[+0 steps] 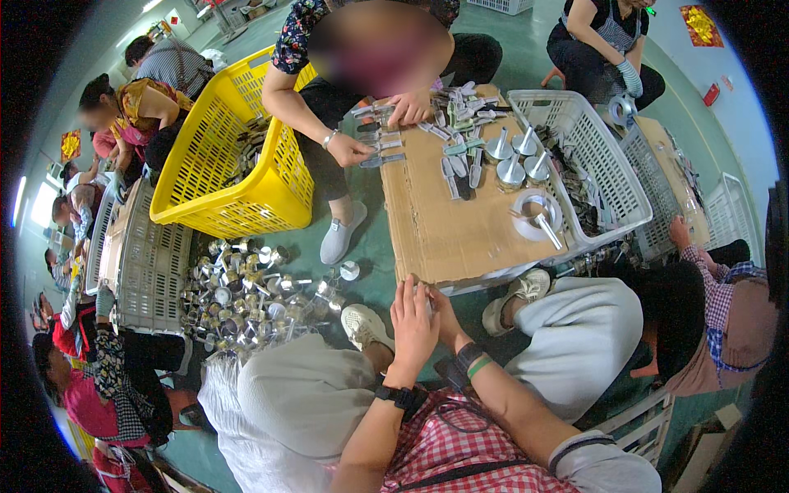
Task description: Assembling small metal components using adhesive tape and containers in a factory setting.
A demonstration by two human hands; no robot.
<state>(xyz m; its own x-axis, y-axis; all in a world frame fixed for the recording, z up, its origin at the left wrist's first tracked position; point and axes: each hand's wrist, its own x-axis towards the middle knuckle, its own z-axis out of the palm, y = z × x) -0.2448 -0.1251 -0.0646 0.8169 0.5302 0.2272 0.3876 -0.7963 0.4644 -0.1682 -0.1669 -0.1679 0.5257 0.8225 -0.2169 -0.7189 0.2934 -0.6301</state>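
My left hand (413,322) and my right hand (448,319) are pressed together in front of the near edge of a cardboard-topped table (444,222). The left fingers lie long and close together across the right hand. A small bit of something shows between them, mostly hidden by the fingers, too little to name. On the cardboard, several round metal pieces with upright stems (510,171) stand near the right side. Closer to me, a roll of white tape (552,226) lies flat with a metal-stemmed piece (546,232) resting in it.
Across the table a person's hand (349,150) touches flat grey handle-like pieces (384,160); more lie heaped (468,107). A white crate (637,209) stands right, a yellow basket (246,201) left. Many stemmed metal pieces (238,287) cover the floor at left. Other people sit around.
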